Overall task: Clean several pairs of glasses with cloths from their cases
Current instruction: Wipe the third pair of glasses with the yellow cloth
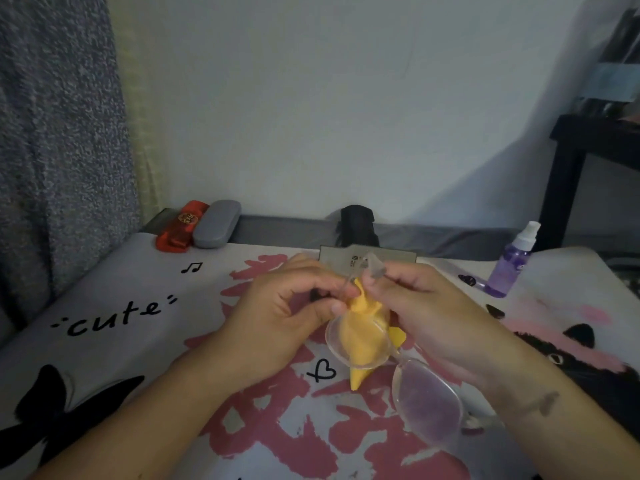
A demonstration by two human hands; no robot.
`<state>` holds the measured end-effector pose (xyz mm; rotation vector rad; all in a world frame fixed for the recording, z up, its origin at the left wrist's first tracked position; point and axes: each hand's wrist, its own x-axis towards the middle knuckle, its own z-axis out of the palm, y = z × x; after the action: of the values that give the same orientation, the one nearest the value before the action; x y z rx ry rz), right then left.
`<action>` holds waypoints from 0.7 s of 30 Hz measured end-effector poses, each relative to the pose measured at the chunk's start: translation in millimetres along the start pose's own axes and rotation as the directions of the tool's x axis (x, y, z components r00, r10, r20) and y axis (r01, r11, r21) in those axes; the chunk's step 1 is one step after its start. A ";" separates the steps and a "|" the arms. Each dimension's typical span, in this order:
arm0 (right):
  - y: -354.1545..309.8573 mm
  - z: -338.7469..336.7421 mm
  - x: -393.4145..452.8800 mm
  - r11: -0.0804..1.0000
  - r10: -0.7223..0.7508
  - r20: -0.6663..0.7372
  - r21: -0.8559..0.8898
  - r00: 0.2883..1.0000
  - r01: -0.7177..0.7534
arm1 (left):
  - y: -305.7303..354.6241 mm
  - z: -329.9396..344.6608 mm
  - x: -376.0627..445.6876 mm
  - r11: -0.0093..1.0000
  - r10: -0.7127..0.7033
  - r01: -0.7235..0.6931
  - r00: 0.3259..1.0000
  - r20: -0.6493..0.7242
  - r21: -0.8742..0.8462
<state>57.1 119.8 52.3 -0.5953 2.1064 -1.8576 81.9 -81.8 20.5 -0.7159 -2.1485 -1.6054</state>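
Note:
A pair of clear-framed glasses (427, 400) hangs between my hands above the printed table cover, one lens low at the right. An orange-yellow cloth (362, 336) is bunched behind the upper lens. My left hand (280, 317) pinches the cloth and the frame from the left. My right hand (433, 313) grips the top of the frame, near a temple, from the right. A red case (180, 226) and a grey case (216, 223), both closed, lie side by side at the far left.
A purple spray bottle (512, 265) stands at the far right. A dark open case (367, 259) lies just behind my hands, with a black object (356, 223) behind it. Dark-rimmed glasses (467, 280) rest beside the bottle. A black shelf (568, 174) stands at the right.

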 end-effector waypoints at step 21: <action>5.6 -0.9 -9.7 0.987 0.152 0.272 0.001 0.950 -0.158 | -4.4 10.1 -1.9 0.996 0.091 -0.091 0.995 0.052 -0.004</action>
<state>64.5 125.7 46.3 -0.6204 1.8936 -1.6117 80.9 -73.4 13.1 -0.8524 -2.1190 -1.5583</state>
